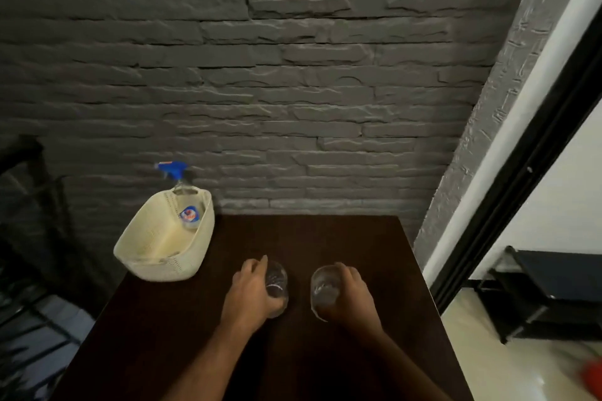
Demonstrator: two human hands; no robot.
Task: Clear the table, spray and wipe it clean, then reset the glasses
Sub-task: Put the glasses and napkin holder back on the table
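Right of the basket point(156, 247), out on the dark surface point(358, 244), two clear glasses stand side by side but apart. The left hand point(250, 290) wraps its fingers round the left glass point(277, 286); the right hand point(350, 295) curls round the right glass point(324, 290). A spray bottle point(177, 179) stands in the basket's far corner. Likely trouble: clear glass on dark wood is hard to read, so lifting both together could knock them against each other, or a loose hold could let one slip. The basket overhangs the surface's edge, so a nudge may tip it off.
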